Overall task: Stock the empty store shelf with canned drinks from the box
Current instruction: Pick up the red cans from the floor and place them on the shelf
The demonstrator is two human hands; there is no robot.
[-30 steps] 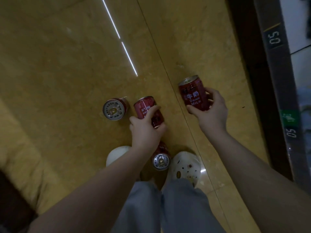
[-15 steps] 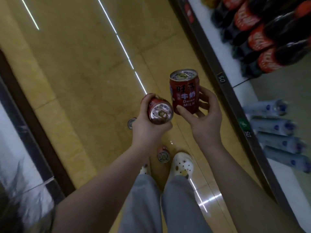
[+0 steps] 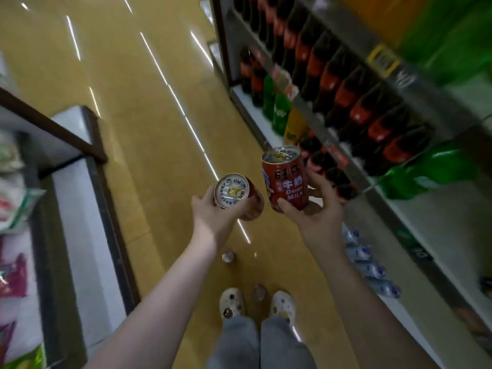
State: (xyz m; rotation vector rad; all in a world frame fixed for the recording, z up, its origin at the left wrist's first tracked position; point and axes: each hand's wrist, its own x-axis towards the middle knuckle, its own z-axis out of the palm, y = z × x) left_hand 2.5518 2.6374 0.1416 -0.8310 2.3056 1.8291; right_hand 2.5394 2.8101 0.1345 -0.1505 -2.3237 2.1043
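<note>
My right hand (image 3: pixel 316 217) grips an upright can (image 3: pixel 286 179), nearer the shelf (image 3: pixel 439 222) on my right; my left hand (image 3: pixel 213 219) grips a tilted can (image 3: pixel 234 193), lid toward me.

A shop aisle: cola bottles (image 3: pixel 356 102) and green soda bottles (image 3: pixel 275 107) line tiered shelves (image 3: pixel 439 217) on the right, price tags (image 3: pixel 383 61) along their front edges, packaged snacks (image 3: pixel 13 209) racked opposite across a glossy floor (image 3: pixel 133 102).
</note>
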